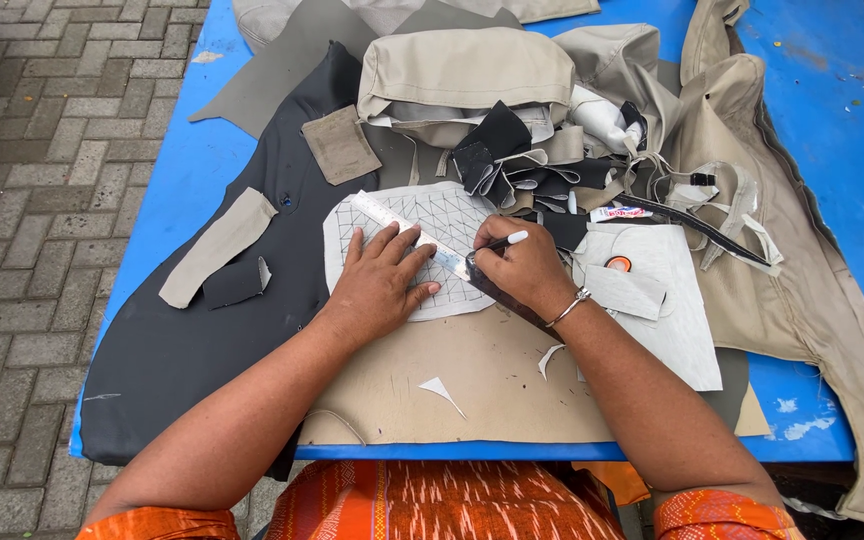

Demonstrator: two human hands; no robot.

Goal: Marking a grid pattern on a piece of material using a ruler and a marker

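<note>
Left hand spread flat, fingers splayed and pressing down on a clear ruler, not clenched around anything, just pinning. Ruler slanting across a pale cut panel marked with a grid of crossing lines, one end reaching up past the fingertips toward the far side, the other end running under the right hand. Right hand pinched shut around a pen with a white cap end, tip set against the ruler's edge just beside the left fingertips. Silver bracelet on the right wrist. Under both hands and the gridded panel, a tan sheet with small white offcuts lying near the forearms. Left of the pinning hand, a large dark grey sheet carrying a tan strip and a square tan patch farther up. Just right of the pen hand, a white textured piece with a small round orange-and-black object on it, and a small tube beyond. Farther off, a heap of beige fabric covers and black scraps. All on a blue table; grey paving bricks to the left.
</note>
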